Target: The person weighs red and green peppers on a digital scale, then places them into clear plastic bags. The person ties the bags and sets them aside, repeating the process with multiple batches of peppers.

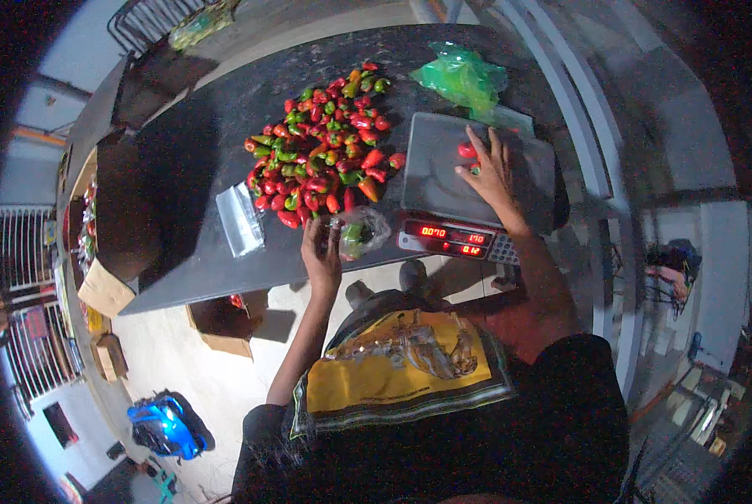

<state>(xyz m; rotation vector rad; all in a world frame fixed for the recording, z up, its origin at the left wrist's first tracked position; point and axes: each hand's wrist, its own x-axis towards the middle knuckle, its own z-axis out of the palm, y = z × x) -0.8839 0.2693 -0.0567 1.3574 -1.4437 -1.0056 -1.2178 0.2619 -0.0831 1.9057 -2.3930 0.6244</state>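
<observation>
My left hand [322, 252] is at the near edge of the dark table, its fingers on the rim of a clear plastic bag [366, 232] with green and some red peppers inside. My right hand [492, 170] reaches over the plate of a digital scale [439, 176], its fingers spread around a red pepper [467, 150]; whether they touch it I cannot tell. A bit of green and red shows under the palm. The scale's red displays are lit. Beyond my left hand lies a large pile of small red and green peppers [316, 151].
A stack of flat clear bags [240, 220] lies left of the pile. A crumpled green plastic bag [461, 79] sits behind the scale. A cardboard box [108, 293] stands at the table's left end, and another box [225, 340] is on the floor below.
</observation>
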